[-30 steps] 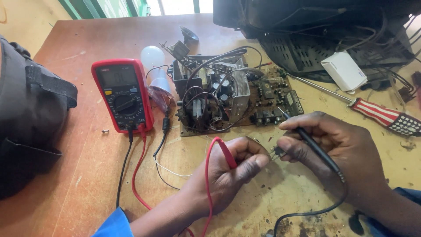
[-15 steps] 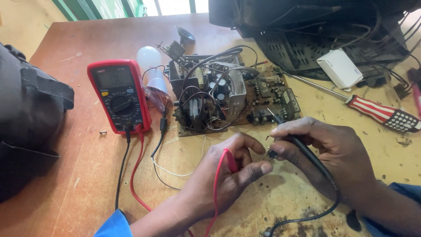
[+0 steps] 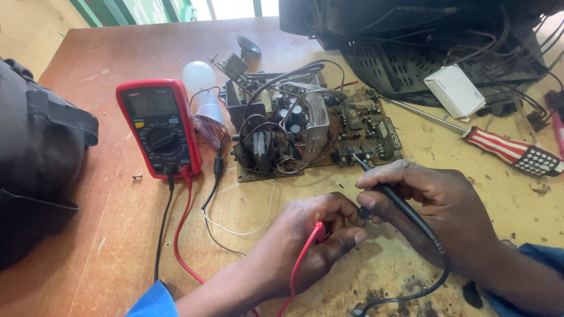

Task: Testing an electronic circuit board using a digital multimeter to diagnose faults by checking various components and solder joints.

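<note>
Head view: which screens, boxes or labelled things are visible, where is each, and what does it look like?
Multimeter: left of the circuit board on the wooden table; red case, grey rectangular screen, black dial.
White box: upper right, against the black casing; small, flat, rectangular.
Screwdriver: right; handle patterned in red and white stripes with a dark dotted end.

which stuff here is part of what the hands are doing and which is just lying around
In use:
left hand pinching the red probe
right hand holding the black probe
small part held between the fingertips
red multimeter, both leads plugged in

Lying about:
circuit board
white bulb
striped screwdriver
white box
black bag
</note>
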